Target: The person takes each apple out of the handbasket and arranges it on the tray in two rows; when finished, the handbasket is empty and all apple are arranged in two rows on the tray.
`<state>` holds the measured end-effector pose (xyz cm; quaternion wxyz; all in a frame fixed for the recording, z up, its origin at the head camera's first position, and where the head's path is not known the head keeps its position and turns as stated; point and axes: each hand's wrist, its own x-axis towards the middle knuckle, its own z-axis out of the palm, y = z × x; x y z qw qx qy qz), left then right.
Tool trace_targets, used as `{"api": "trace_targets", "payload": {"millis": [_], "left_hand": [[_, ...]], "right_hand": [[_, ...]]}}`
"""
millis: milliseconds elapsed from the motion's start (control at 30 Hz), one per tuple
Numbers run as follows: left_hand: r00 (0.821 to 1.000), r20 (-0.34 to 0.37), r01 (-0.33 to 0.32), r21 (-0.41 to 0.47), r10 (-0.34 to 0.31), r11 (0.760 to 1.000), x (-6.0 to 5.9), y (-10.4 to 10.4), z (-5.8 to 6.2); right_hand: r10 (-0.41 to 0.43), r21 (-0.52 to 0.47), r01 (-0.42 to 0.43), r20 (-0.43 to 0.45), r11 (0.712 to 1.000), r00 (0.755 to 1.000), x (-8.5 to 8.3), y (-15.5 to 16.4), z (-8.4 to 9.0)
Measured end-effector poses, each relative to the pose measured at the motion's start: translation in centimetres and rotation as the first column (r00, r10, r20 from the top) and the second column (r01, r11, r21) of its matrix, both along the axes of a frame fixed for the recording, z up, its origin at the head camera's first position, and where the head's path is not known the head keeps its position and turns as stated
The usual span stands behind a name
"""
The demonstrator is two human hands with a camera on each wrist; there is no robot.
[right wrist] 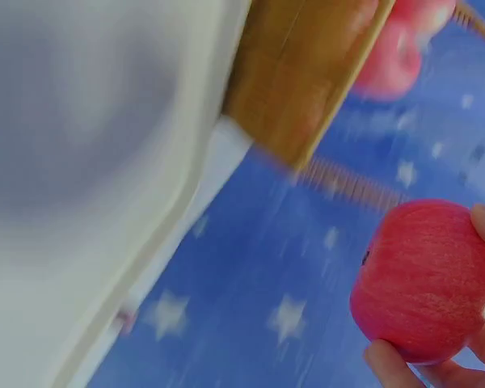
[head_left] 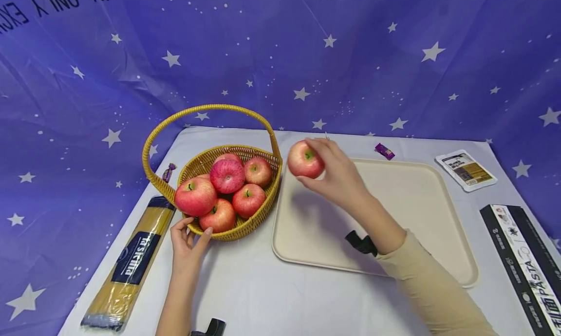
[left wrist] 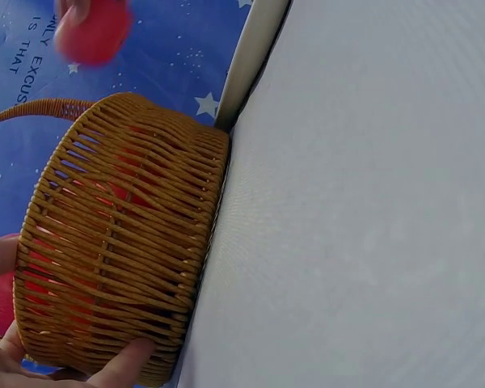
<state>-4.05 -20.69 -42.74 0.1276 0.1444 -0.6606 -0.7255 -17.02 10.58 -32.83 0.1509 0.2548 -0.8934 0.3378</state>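
- Right hand (head_left: 335, 173): raised over the far left corner of the tray, fingers and thumb curled round one apple (head_left: 304, 159) (stem end facing the head camera); in the right wrist view the fingertips (right wrist: 392, 362) show under the fruit.
- Apple: red with yellow flecks, held clear of the tray and just beside the basket's right rim, not touching it.
- Left hand (head_left: 187, 243): resting on the table against the near wall of the basket, thumb and fingers spread on the weave and gripping nothing; the left wrist view shows a fingertip (left wrist: 125, 361) pressed to the wicker.
- Basket (head_left: 258, 214): round, woven, yellow-brown, with a tall hoop handle; six apples piled inside.
- Tray (head_left: 420, 204): cream, rectangular, to the right of the basket, its left edge close beside it.
- Spaghetti packet (head_left: 131, 260): lying left of the basket.
- Black pasta box (head_left: 526, 265): at the table's right edge.
- Small flat packet (head_left: 466, 170): beyond the tray's far right corner.
- Purple sweet (head_left: 384, 151): behind the tray.
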Motion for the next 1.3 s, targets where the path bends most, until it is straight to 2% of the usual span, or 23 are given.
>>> {"api": "trace_targets", "payload": {"millis": [133, 200, 300, 400, 533, 700, 1033, 1167, 1300], "left_hand": [[1.0, 0.014, 0.015, 0.035, -0.016, 0.999, -0.2, 0.3, 0.1], [1.0, 0.025, 0.01, 0.042, -0.012, 0.999, -0.2, 0.3, 0.1], [0.999, 0.04, -0.003, 0.052, 0.001, 0.999, -0.1, 0.3, 0.2], [0.999, 0.032, -0.022, 0.058, 0.02, 0.998, 0.2, 0.3, 0.3], [0.999, -0.006, -0.038, 0.07, 0.038, 0.997, 0.3, 0.2, 0.3], [0.999, -0.036, -0.037, 0.082, 0.04, 0.996, 0.1, 0.3, 0.0], [0.999, 0.028, -0.021, 0.067, 0.019, 0.998, 0.3, 0.1, -0.3], [0.999, 0.038, -0.009, 0.044, 0.007, 0.999, 0.0, 0.0, -0.2], [0.999, 0.046, -0.012, 0.038, 0.01, 0.999, -0.1, -0.1, -0.1]], "right_hand": [[-0.145, 0.015, 0.145, 0.018, 0.989, 0.989, -0.2, 6.8, -0.2], [-0.234, 0.045, 0.231, 0.067, 0.972, 0.97, -0.3, 10.3, -0.7], [-0.342, 0.1, 0.33, 0.15, 0.939, 0.928, -0.6, 15.3, -2.0], [-0.405, 0.157, 0.379, 0.198, 0.912, 0.893, -1.3, 19.2, -3.5], [-0.435, 0.204, 0.392, 0.24, 0.897, 0.868, -2.2, 22.5, -5.4], [-0.463, 0.235, 0.41, 0.253, 0.881, 0.85, -2.4, 24.3, -6.9], [-0.516, 0.266, 0.448, 0.305, 0.853, 0.801, -3.0, 24.6, -8.0], [-0.516, 0.299, 0.436, 0.286, 0.849, 0.808, -3.0, 24.6, -7.8], [-0.513, 0.328, 0.436, 0.201, 0.838, 0.835, -3.1, 23.8, -7.6]]}}
